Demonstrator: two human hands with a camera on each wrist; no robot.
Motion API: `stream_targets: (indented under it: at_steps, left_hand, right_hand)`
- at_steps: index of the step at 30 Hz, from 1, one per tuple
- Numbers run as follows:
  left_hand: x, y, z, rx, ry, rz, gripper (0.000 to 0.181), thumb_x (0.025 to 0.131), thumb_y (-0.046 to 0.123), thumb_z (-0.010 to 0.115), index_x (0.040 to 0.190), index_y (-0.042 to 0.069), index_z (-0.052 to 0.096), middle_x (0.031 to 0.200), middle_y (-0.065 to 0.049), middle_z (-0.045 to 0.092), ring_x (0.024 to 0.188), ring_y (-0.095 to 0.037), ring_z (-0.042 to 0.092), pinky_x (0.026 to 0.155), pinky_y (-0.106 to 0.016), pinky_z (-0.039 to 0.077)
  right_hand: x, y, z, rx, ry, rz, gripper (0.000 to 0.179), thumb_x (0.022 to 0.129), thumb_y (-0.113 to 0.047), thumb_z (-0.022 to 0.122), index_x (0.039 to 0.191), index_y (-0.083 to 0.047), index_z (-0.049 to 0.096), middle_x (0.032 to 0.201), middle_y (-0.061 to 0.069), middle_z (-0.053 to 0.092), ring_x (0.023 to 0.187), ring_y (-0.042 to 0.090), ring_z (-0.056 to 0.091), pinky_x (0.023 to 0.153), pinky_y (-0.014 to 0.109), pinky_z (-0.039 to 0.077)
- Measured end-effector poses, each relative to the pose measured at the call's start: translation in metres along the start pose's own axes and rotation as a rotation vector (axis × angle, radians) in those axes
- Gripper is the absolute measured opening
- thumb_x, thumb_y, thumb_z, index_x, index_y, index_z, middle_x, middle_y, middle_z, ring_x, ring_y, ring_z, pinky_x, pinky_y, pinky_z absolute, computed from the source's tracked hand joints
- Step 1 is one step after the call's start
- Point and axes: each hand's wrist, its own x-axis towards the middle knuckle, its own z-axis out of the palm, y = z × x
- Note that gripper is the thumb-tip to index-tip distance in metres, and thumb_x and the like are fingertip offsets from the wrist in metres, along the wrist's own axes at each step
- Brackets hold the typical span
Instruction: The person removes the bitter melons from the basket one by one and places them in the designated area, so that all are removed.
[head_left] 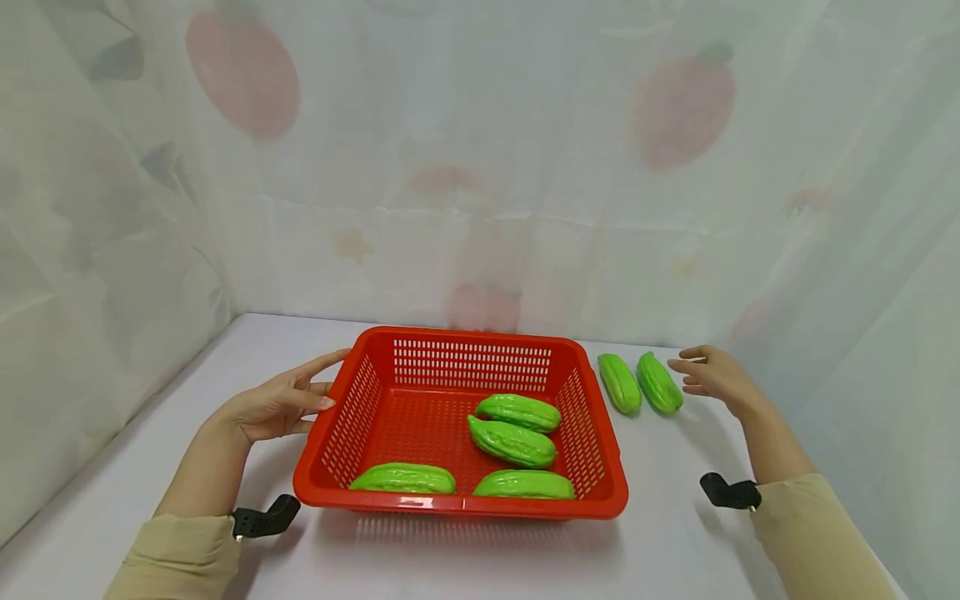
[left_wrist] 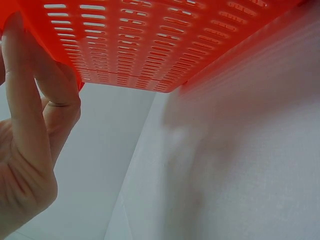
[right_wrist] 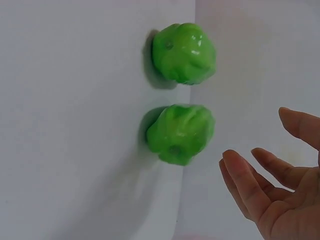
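Note:
A red plastic basket (head_left: 420,417) with slotted walls stands in front of me, several green bitter melons (head_left: 513,443) lying inside it. My left hand (head_left: 281,406) grips the rim at the basket's left side, thumb on the rim; the left wrist view shows its fingers (left_wrist: 25,90) reaching up to the red edge. Two more bitter melons lie side by side on the table right of the basket, a nearer-to-basket one (head_left: 620,384) and a right one (head_left: 659,383). Just right of that pair hovers my right hand (head_left: 714,377), fingers loosely spread and holding nothing.
A white-covered table (head_left: 420,567) lies under everything. Pale curtains (head_left: 480,167) with faded fruit prints close off the back and both sides. Black wrist cameras (head_left: 266,518) sit on both forearms, the left one close to the basket's front left corner.

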Motion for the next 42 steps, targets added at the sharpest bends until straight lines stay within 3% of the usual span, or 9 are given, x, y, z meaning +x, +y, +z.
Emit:
stream_targets:
  at_steps: [9, 17, 27, 42]
  left_hand:
    - [0.0, 0.0, 0.0, -0.002, -0.006, 0.003, 0.077, 0.099, 0.0, 0.045, 0.159, 0.023, 0.002, 0.124, 0.0, 0.067, 0.103, -0.013, 0.07, 0.088, -0.036, 0.06]
    - [0.001, 0.0, 0.0, 0.012, -0.001, 0.005, 0.077, 0.098, 0.0, 0.046, 0.158, 0.024, 0.003, 0.124, 0.001, 0.067, 0.103, -0.013, 0.071, 0.088, -0.036, 0.061]
    - [0.0, 0.0, 0.0, 0.006, 0.003, 0.004, 0.078, 0.098, 0.0, 0.046, 0.158, 0.024, 0.003, 0.123, 0.001, 0.068, 0.102, -0.013, 0.071, 0.087, -0.036, 0.061]
    - [0.001, -0.001, -0.001, -0.01, -0.013, 0.014, 0.078, 0.098, 0.0, 0.045, 0.159, 0.024, 0.002, 0.122, 0.0, 0.068, 0.1, -0.012, 0.071, 0.086, -0.036, 0.061]
  right_hand:
    - [-0.005, -0.026, 0.005, -0.024, 0.034, -0.108, 0.073, 0.102, -0.042, 0.048, 0.148, 0.011, 0.028, 0.145, 0.038, 0.039, 0.129, 0.047, 0.053, 0.103, 0.043, 0.054]
    - [-0.013, -0.053, 0.01, -0.015, 0.046, -0.178, 0.068, 0.101, -0.041, 0.05, 0.147, 0.007, 0.034, 0.143, 0.033, 0.043, 0.127, 0.045, 0.055, 0.1, 0.04, 0.055]
    - [-0.024, -0.092, 0.019, 0.03, 0.035, -0.276, 0.062, 0.1, -0.038, 0.055, 0.146, 0.0, 0.039, 0.143, 0.027, 0.047, 0.124, 0.041, 0.057, 0.102, 0.045, 0.054]
    - [-0.032, -0.141, 0.044, 0.012, 0.006, -0.416, 0.049, 0.097, -0.035, 0.06, 0.138, -0.008, 0.05, 0.14, 0.017, 0.056, 0.118, 0.033, 0.062, 0.099, 0.046, 0.056]
